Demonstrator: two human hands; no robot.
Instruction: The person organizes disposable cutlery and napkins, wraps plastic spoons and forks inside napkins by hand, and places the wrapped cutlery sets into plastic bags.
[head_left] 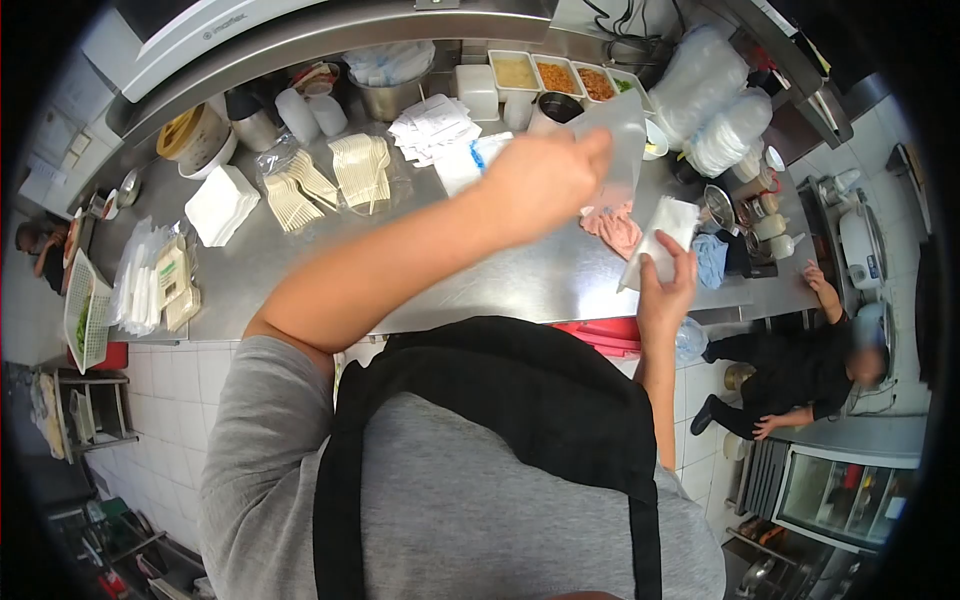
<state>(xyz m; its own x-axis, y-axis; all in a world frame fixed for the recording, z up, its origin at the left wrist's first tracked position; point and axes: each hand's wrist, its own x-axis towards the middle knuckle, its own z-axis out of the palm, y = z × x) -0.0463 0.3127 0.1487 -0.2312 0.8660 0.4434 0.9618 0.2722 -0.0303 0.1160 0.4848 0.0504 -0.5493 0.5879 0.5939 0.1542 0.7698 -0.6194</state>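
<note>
"What is your left hand (pixel 552 182) doing?"

"It is up over the shiny silver metal table (pixel 510 287). It is a bit blurry, but my fingers look pinched on a thin, see-through plastic bag (pixel 625 150). The bag hangs in front of the row of white tubs (pixel 537 74) with chopped food in them. Its low end is by a crumpled pink cloth (pixel 615 232)."

"And your right hand (pixel 665 292)?"

"My thumb and fingers are closed on a flat, white, folded packet (pixel 670 217). I can't tell if it is paper or plastic. A crumpled light blue cloth (pixel 710 258) lies just beside that hand."

"How do you do this well?"

"I think a soft pinch is best, because a bag that thin could crumple or rip. I'd hold just the edge, and lift it high so it doesn't drag on the tubs or the pink cloth."

"What about the packet?"

"I'd hold it flat and not squeeze hard. Then it shouldn't bend, and my two hands won't bump."
</note>
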